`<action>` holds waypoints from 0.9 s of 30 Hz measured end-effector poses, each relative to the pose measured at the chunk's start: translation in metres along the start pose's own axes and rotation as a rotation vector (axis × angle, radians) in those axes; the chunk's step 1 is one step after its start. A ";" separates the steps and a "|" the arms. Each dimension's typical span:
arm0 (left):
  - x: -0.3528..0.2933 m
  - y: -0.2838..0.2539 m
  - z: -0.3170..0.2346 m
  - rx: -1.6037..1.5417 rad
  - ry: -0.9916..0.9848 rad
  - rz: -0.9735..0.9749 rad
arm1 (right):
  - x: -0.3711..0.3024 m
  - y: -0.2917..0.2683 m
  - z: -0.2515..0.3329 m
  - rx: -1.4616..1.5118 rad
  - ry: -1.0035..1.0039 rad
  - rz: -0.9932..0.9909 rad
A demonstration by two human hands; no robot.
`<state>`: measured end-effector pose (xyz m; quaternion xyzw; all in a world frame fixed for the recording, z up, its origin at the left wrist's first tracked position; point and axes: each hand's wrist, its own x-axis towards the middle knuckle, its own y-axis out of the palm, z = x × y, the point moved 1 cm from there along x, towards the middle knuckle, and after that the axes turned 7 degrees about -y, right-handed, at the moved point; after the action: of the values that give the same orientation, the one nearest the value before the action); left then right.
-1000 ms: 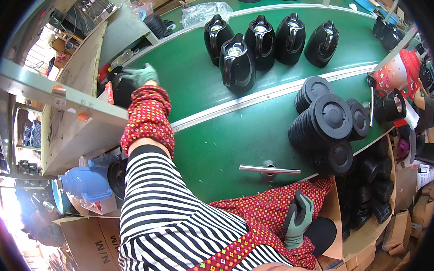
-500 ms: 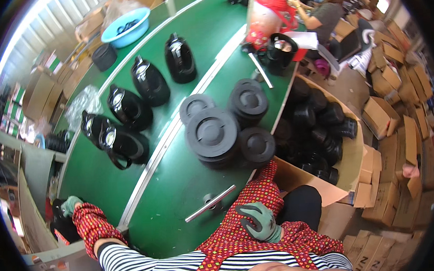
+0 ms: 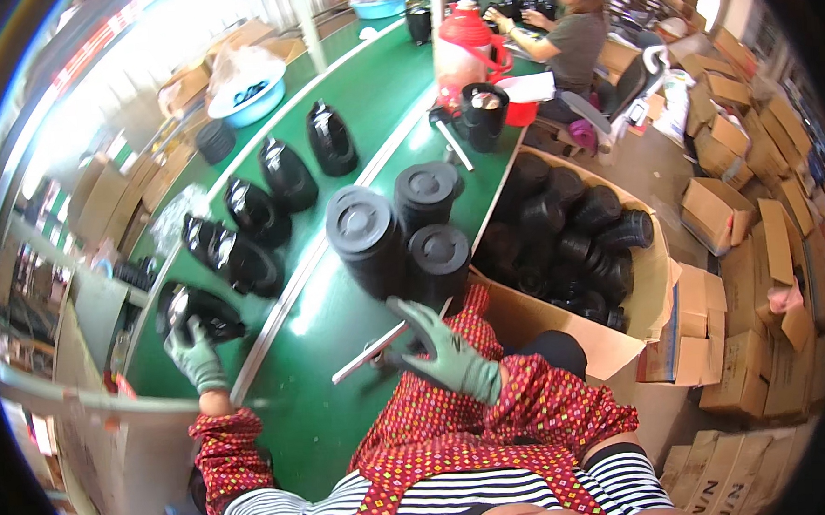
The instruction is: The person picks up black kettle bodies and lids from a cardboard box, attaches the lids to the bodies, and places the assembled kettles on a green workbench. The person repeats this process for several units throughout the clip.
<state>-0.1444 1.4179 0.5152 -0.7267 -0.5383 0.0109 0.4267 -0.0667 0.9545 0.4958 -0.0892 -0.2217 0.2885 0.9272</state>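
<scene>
My left hand [image 3: 196,355], in a green glove, grips a glossy black jug body [image 3: 201,311] at the near left end of the green conveyor belt [image 3: 367,101]. My right hand [image 3: 443,347], also gloved, hovers with fingers spread just before three stacks of black round bases [image 3: 439,256]. It is above the end of a thin metal bar [image 3: 366,355] lying on the green side table. Several more black jug bodies [image 3: 259,211] stand in a row along the belt.
A large cardboard box [image 3: 652,292] of black round parts stands to my right. A co-worker [image 3: 571,37] sits at the far end beside a red jug [image 3: 462,50]. A blue basin [image 3: 248,100] sits left of the belt. Many cardboard cartons [image 3: 737,222] lie on the floor at right.
My right hand has lifted from my lap and opened toward the stacks of bases. My left hand stays on the black jug body. My head has turned right along the belt.
</scene>
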 end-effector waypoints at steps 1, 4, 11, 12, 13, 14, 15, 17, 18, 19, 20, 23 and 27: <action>-0.024 -0.011 -0.032 -0.112 0.075 0.044 | 0.007 0.000 0.002 0.049 -0.041 -0.010; -0.089 -0.033 -0.108 -0.273 0.343 0.184 | 0.024 -0.002 0.034 0.681 0.275 -0.081; -0.201 -0.077 -0.196 -0.395 0.575 0.655 | 0.026 -0.037 0.092 0.536 0.278 0.073; -0.212 -0.081 -0.211 -0.404 0.689 0.666 | 0.016 -0.045 0.098 0.548 0.270 0.070; -0.222 -0.075 -0.215 -0.443 0.798 0.652 | 0.003 -0.049 0.096 0.574 0.390 0.006; -0.227 -0.072 -0.223 -0.520 0.895 0.674 | -0.012 -0.055 0.095 0.608 0.507 -0.070; -0.228 -0.070 -0.231 -0.594 0.987 0.686 | -0.024 -0.073 0.094 0.682 0.632 0.008; -0.234 -0.059 -0.227 -0.778 0.893 0.655 | -0.048 -0.086 0.099 0.734 0.479 -0.196; -0.236 -0.053 -0.218 -0.854 0.737 0.637 | -0.064 -0.099 0.092 0.704 0.464 -0.218; -0.233 -0.043 -0.211 -0.859 0.451 0.763 | -0.078 -0.111 0.088 0.633 0.442 -0.206; -0.231 -0.031 -0.202 -0.880 0.145 0.859 | -0.094 -0.125 0.082 0.608 0.395 -0.156; -0.229 0.022 -0.166 -0.922 -0.344 1.737 | -0.117 -0.146 0.068 0.696 0.339 -0.095; -0.266 0.043 -0.148 -1.121 -0.233 2.285 | -0.090 -0.147 0.072 0.519 0.396 0.146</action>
<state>-0.1522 1.1149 0.4645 -0.8487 0.4249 0.2059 -0.2383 -0.0938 0.7854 0.5702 0.0801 0.0505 0.3780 0.9209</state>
